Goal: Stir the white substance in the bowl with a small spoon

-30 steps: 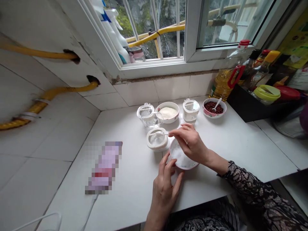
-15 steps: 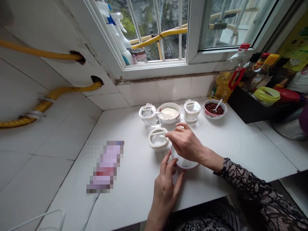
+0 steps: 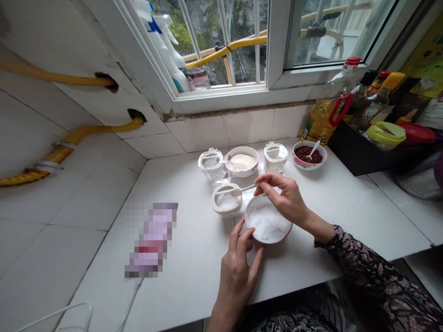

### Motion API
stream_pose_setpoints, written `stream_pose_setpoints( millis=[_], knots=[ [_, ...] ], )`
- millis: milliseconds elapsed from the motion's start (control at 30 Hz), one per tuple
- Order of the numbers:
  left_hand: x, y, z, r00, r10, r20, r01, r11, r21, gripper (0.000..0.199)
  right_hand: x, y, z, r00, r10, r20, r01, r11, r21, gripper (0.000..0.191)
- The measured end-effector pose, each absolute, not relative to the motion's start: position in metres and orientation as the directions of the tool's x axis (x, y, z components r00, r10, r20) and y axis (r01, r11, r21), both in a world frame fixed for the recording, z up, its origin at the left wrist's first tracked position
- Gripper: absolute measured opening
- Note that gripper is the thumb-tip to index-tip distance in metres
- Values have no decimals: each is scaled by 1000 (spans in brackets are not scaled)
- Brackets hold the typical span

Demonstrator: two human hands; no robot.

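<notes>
My left hand (image 3: 238, 263) grips the near left side of a bowl (image 3: 289, 228) of white powder, its fingers at the rim and its thumb low on the side. Above the bowl's far edge, my right hand (image 3: 282, 196) pinches the handle of a small white spoon (image 3: 247, 188). The spoon reaches left over a small open jar (image 3: 227, 213) that has white powder in it; its tip is hard to make out against the jar's rim. Some of the bowl's right side lies hidden under my right hand.
Behind stand a clear jar (image 3: 212, 173), a bowl of pale grains (image 3: 244, 162), another clear jar (image 3: 276, 159) and a bowl of red beans (image 3: 309, 156) with a spoon. An oil bottle (image 3: 321, 117) and a black box (image 3: 349, 154) of bottles stand right. A blurred phone-like object (image 3: 152, 240) lies left.
My right hand has moved right, uncovering more of the bowl's white powder. The spoon's handle now shows between the hand and the jar. My left hand stays at the bowl.
</notes>
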State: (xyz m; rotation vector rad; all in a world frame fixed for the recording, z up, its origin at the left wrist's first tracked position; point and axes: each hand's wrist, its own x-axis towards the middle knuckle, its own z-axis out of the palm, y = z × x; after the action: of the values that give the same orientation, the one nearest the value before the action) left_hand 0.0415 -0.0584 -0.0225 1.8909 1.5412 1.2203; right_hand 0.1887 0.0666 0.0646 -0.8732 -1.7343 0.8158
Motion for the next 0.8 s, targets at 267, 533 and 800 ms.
stream_pose_setpoints(
  millis=[267, 533, 800],
  knots=[
    [43, -58, -18, 3, 918, 396, 588, -322, 742, 31, 232, 75, 62, -420, 759, 497, 404, 647, -647, 16],
    [42, -59, -18, -15, 930, 368, 585, -291, 757, 30, 217, 70, 34, -519, 689, 506, 389, 717, -578, 17],
    [42, -59, -19, -20, 933, 358, 582, -280, 763, 30, 217, 65, 37, -382, 801, 461, 414, 594, -689, 18]
  ],
)
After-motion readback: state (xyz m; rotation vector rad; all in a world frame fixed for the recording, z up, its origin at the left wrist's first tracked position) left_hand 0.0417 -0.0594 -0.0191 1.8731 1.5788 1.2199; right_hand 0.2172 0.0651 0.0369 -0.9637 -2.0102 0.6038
